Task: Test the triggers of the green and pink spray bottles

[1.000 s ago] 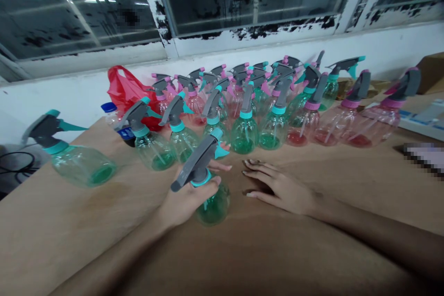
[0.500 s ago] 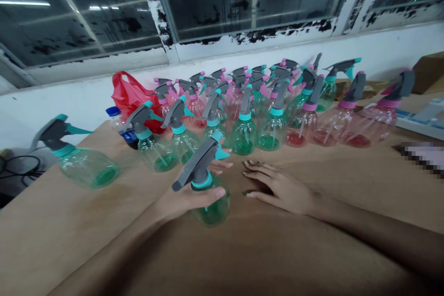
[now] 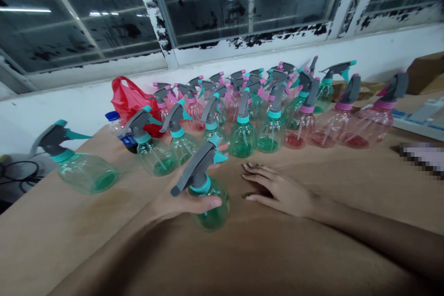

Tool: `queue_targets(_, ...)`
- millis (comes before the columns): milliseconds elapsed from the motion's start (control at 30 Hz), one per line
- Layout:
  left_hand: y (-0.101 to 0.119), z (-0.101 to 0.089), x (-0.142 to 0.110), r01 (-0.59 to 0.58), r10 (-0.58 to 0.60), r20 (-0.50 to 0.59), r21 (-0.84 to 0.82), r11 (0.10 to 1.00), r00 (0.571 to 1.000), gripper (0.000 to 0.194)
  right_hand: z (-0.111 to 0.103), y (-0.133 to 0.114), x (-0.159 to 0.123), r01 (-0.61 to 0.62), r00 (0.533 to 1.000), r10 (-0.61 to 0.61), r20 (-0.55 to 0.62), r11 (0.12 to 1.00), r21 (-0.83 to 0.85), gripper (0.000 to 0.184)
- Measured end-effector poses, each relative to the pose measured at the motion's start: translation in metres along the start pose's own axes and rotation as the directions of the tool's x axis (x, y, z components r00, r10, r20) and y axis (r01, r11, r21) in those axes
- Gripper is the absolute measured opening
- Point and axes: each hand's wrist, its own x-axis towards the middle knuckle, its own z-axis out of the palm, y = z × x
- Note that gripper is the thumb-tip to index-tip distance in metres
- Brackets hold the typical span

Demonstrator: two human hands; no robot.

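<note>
My left hand [image 3: 173, 201] is wrapped around a green spray bottle [image 3: 211, 208] with a grey trigger head and teal collar, standing on the brown table [image 3: 312, 259] in front of me. My right hand [image 3: 277, 189] lies flat on the table just right of that bottle, fingers stretched out and holding nothing. Behind both hands stands a crowd of several green spray bottles [image 3: 243, 136] and pink spray bottles [image 3: 329, 125] in rows.
One green spray bottle [image 3: 83, 171] stands apart at the table's left edge. A red plastic bag [image 3: 128, 99] and a blue-capped bottle [image 3: 120, 129] sit at the back left by the white wall. Boxes [image 3: 423, 71] and a flat packet [image 3: 419, 118] lie at the right.
The view has shifted slightly. My left hand keeps its grip on the green spray bottle, which sits a little lower in view. My right hand has stayed flat.
</note>
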Motion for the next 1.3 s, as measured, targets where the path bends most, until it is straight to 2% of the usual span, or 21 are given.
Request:
queue_targets(100,0.003,0.01,0.004,-0.038,0.04,0.039,-0.049,0.998,0.998,0.043,-0.001,0.001,0.0,-0.003,1.0,0.003,0.009,1.0,0.006,0.056)
queue_targets(267,-0.001,0.019,0.003,0.011,-0.01,0.067,-0.021,1.0,0.998,0.037,0.0,0.001,-0.001,0.0,1.0,0.001,-0.004,0.999,0.048,0.054)
queue_targets(500,0.01,0.02,0.006,0.05,-0.049,0.036,-0.015,0.999,0.998,0.047,0.0,-0.001,-0.001,-0.006,1.0,0.006,0.001,1.0,0.026,0.056)
queue_targets(767,0.004,0.02,0.002,0.036,-0.037,0.008,0.011,0.999,0.999,0.04,0.001,0.002,-0.001,0.01,1.0,-0.01,0.004,1.0,0.024,0.057)
queue_targets(1000,0.001,0.019,0.001,0.069,-0.07,0.027,0.031,0.997,0.997,0.031,0.001,0.001,-0.001,0.007,1.0,-0.007,0.002,1.0,0.016,0.056)
queue_targets(1167,0.001,0.02,-0.001,0.057,-0.054,-0.065,0.046,0.997,0.996,0.017,0.001,0.001,0.0,-0.003,1.0,0.003,0.008,1.0,-0.001,0.056)
queue_targets(1300,0.003,0.022,-0.004,0.036,-0.037,-0.11,-0.014,0.999,0.993,0.022,0.002,0.001,-0.001,0.0,1.0,0.0,-0.003,1.0,-0.001,0.055)
